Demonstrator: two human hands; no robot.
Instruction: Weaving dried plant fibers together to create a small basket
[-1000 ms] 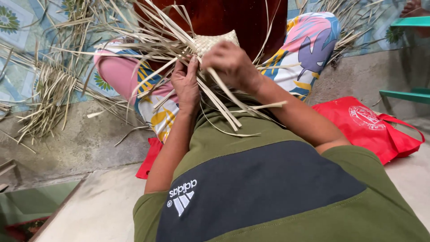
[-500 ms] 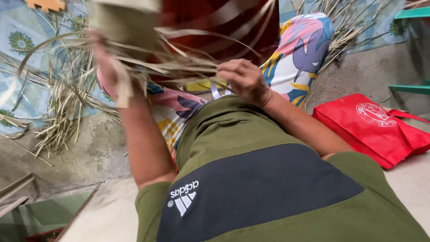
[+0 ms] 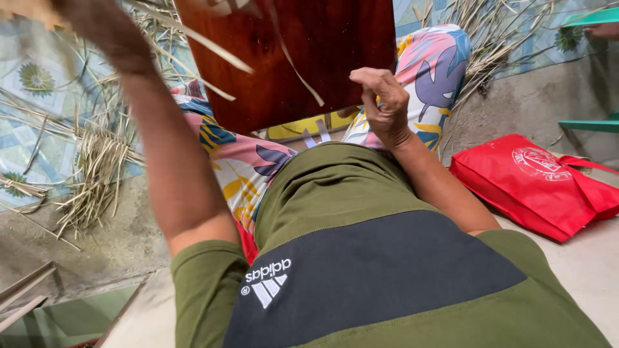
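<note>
My left hand (image 3: 97, 26) is raised to the top left and blurred. It is closed on a woven palm-leaf piece (image 3: 22, 8) that is mostly cut off by the frame edge. Loose pale strips (image 3: 193, 40) trail from the piece across a dark red wooden board (image 3: 303, 51) lying on my lap. My right hand (image 3: 385, 106) sits at the board's lower right corner with its fingers loosely bent and nothing visible in it. My legs in flowered trousers (image 3: 438, 64) stretch out under the board.
Heaps of dry palm strips (image 3: 97, 167) lie on the patterned mat at left and at the top right (image 3: 496, 26). A red cloth bag (image 3: 535, 180) lies on the concrete at right. A green bench edge (image 3: 590, 125) stands beyond it.
My left hand has swung the woven piece up and to the left, off my lap. My right hand let go of the strips and stayed by the board, which is now uncovered.
</note>
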